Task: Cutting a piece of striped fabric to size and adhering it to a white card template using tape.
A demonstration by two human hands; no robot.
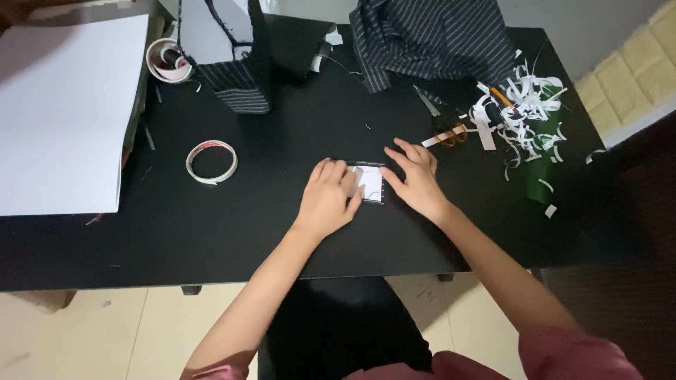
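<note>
Small white card piece (370, 181), centre frame, edged in dark fabric: your left hand (327, 199) and right hand (415, 179) press it flat, fingers spread, grasping nothing; wrapping looks partly done.

Both hands (373, 191) on small white piece (371, 182)

Single head-worn view, looking steeply down from above the seated person onto the black table (211, 239); faces away from the body, far table edge at top; medium-near, both forearms run in from the bottom edge; pale floor visible below the near edge; no second view to overlap.
</note>
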